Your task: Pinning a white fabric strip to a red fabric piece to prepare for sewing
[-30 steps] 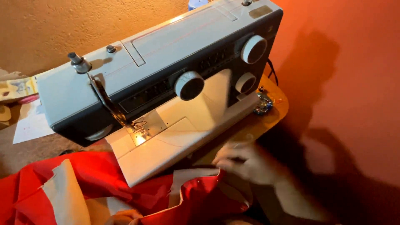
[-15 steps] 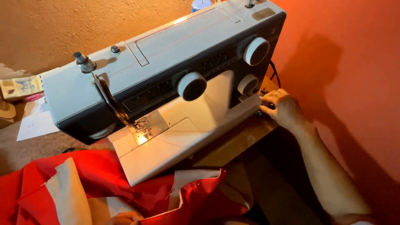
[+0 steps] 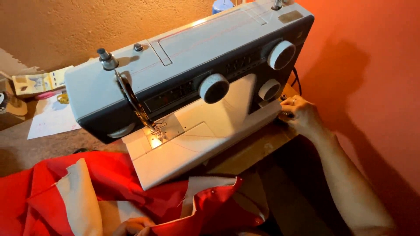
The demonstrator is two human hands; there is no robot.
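Observation:
A grey sewing machine [image 3: 188, 65] with three white dials stands slanted on a wooden table [image 3: 258, 146]. A small lamp lights its needle area [image 3: 155, 133]. My right hand [image 3: 302, 116] reaches to the machine's right end, fingers curled against a small metal part at the base there; what the fingertips do is hidden. A red and white cloth [image 3: 109, 188] lies bunched in front of the machine's white bed. Only the knuckles of my left hand [image 3: 133, 226] show at the bottom edge, closed in the folds of that cloth.
An orange wall [image 3: 372, 65] stands close on the right, a rough tan wall [image 3: 87, 26] behind. White paper [image 3: 52, 120] and small items lie on the table at the left. A dark cable [image 3: 298, 81] runs behind the machine's right end.
My right hand has gone from the cloth's right edge up to the machine's right end and stays there. The view has shifted slightly. The cloth and left hand have hardly moved.

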